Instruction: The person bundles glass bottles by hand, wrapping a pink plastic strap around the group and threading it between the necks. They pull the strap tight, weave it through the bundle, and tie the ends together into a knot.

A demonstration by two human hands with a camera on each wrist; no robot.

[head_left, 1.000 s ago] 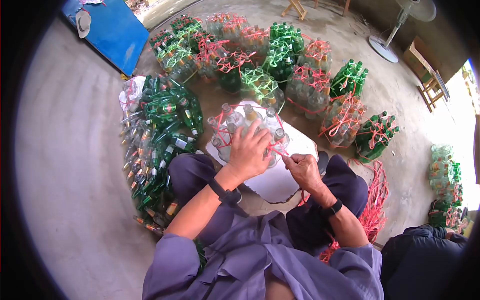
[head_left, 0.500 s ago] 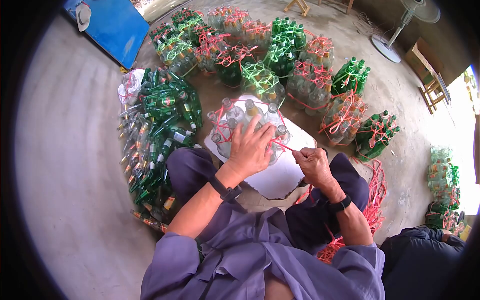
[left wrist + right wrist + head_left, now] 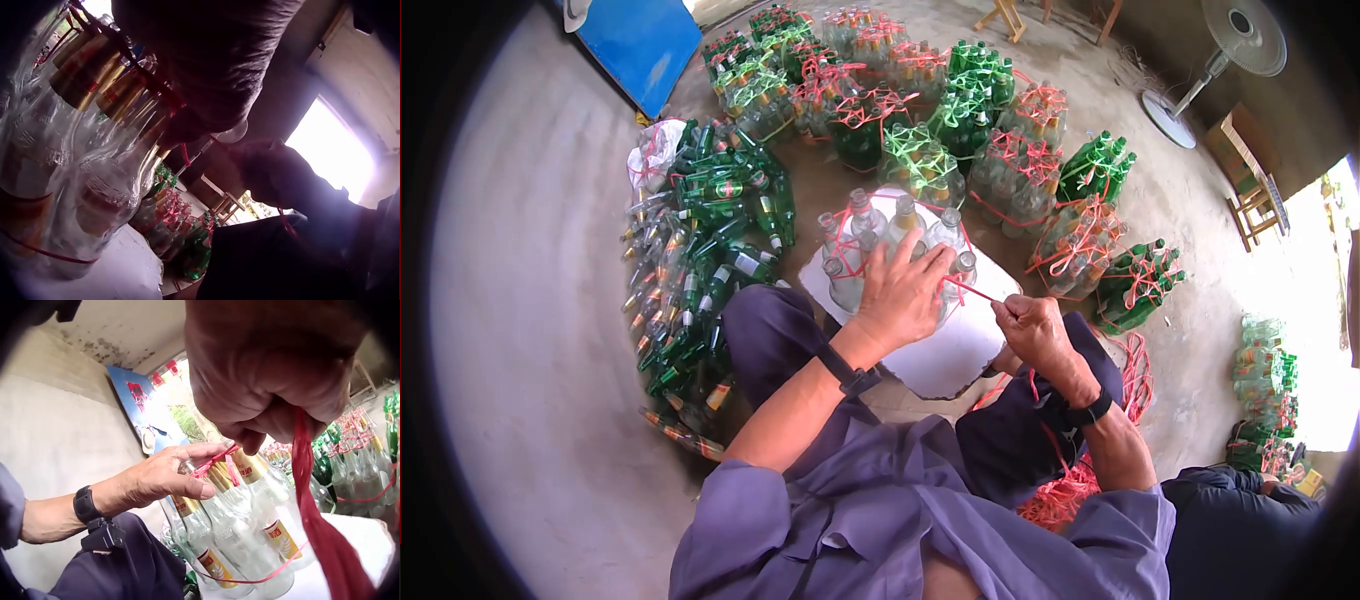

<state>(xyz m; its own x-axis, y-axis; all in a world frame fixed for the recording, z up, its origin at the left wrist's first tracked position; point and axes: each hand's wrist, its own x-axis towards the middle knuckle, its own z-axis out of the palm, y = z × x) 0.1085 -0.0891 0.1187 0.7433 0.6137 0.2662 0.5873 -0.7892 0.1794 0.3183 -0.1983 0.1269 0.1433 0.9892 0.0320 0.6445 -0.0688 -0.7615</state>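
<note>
A cluster of clear glass bottles (image 3: 862,217) with gold neck labels stands upright on a white board (image 3: 940,365), bound low down by a red band (image 3: 269,576). My left hand (image 3: 900,295) rests over the bottle necks with fingers spread and fairly straight. In the right wrist view its thumb lies beside a crossing of red plastic twine (image 3: 209,469) at the tops. My right hand (image 3: 1035,330) grips the twine's end in curled fingers, to the right of the bottles. A straight stretch of twine runs between the bottle tops and that hand.
Tied bundles of green bottles (image 3: 1097,165) and clear bottles (image 3: 1015,180) curve around the far side. Loose bottles (image 3: 720,230) are heaped at the left. Tangled red twine (image 3: 1065,495) lies by my right leg. A fan (image 3: 1200,85) stands at the back right.
My right hand has moved right and slightly down from the bottles, drawing the twine out into a longer straight line. My left hand stays on the bottle tops. The head view has shifted a little.
</note>
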